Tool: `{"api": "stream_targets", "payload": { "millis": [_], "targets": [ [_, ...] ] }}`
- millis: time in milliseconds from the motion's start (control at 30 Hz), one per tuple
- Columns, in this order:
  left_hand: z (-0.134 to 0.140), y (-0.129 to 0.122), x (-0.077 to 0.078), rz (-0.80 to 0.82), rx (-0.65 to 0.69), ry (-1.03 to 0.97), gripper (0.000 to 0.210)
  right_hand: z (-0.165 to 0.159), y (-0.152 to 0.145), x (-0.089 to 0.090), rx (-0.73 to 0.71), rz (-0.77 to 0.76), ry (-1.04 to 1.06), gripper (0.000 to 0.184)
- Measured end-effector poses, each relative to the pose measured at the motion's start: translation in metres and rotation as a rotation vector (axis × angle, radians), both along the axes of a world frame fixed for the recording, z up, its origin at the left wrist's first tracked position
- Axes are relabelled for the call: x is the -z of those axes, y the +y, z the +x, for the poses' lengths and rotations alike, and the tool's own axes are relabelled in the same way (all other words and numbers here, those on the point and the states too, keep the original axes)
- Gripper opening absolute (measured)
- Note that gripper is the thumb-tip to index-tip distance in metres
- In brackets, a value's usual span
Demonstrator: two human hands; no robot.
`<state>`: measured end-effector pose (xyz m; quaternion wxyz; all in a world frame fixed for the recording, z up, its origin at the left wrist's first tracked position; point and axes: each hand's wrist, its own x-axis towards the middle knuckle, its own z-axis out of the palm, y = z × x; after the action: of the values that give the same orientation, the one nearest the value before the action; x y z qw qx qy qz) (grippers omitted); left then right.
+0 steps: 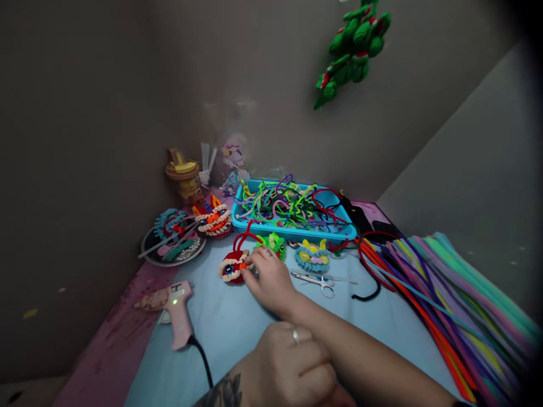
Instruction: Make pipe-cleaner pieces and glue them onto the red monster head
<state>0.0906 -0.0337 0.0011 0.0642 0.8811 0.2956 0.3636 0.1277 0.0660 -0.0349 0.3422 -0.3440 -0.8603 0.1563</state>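
My right hand [271, 280] reaches across from the lower right, thumb and fingers pinching the orange middle of a red lion-dance-style pipe-cleaner head [233, 268]. The head has cream frills, a blue eye and red loops on top; my fingers cover its right side. My left hand [297, 362] is closed in a fist in the foreground, in front of my right forearm; its palm side is hidden. Just behind my right hand lies a green pipe-cleaner piece [276, 244]. A blue one with yellow horns [313, 257] and scissors [316, 280] lie to its right.
A pink glue gun [178, 308] with a lit green light lies at left, its cord running forward. Behind are a metal bowl [148, 254], an orange-and-cream head [214, 220] and a blue tray [292, 230] of pipe-cleaner scraps. Long coloured pipe cleaners [458, 305] cover the right side.
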Motion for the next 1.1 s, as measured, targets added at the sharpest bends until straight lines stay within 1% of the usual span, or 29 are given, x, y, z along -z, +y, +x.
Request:
{"api": "stream_targets", "payload": {
  "millis": [100, 167, 333, 433, 600, 700, 800, 867, 1000, 1100],
  "targets": [
    [0.006, 0.003, 0.003, 0.176, -0.055, -0.166, 0.035, -0.002, 0.003, -0.004, 0.003, -0.013, -0.104, 0.005],
    [0.008, 0.005, 0.005, 0.219, -0.082, -0.212, 0.039, -0.002, 0.003, -0.005, 0.005, 0.000, -0.154, 0.006],
    [0.010, 0.006, 0.010, 0.219, -0.099, -0.208, 0.041, -0.003, 0.003, -0.007, -0.009, 0.058, -0.172, 0.013],
    [0.010, 0.005, 0.012, 0.200, -0.095, -0.230, 0.040, -0.006, 0.002, -0.006, -0.002, 0.069, -0.181, 0.014],
    [0.009, 0.004, 0.017, 0.184, -0.099, -0.205, 0.037, -0.013, 0.001, -0.006, -0.012, 0.072, -0.203, 0.014],
    [0.009, 0.005, 0.016, 0.198, -0.107, -0.221, 0.038, -0.010, 0.003, -0.008, -0.024, 0.029, -0.129, 0.013],
    [0.009, 0.005, 0.012, 0.205, -0.117, -0.229, 0.039, -0.001, 0.006, -0.008, -0.005, -0.043, -0.020, 0.015],
    [0.009, 0.005, 0.011, 0.212, -0.121, -0.223, 0.038, 0.006, 0.006, -0.007, -0.002, -0.054, 0.011, 0.016],
    [0.010, 0.004, 0.015, 0.223, -0.120, -0.198, 0.037, 0.012, 0.001, -0.002, -0.090, 0.058, -0.042, 0.023],
    [0.010, 0.004, 0.019, 0.199, -0.119, -0.167, 0.035, 0.010, -0.004, 0.001, -0.115, 0.137, -0.098, 0.030]
  ]
}}
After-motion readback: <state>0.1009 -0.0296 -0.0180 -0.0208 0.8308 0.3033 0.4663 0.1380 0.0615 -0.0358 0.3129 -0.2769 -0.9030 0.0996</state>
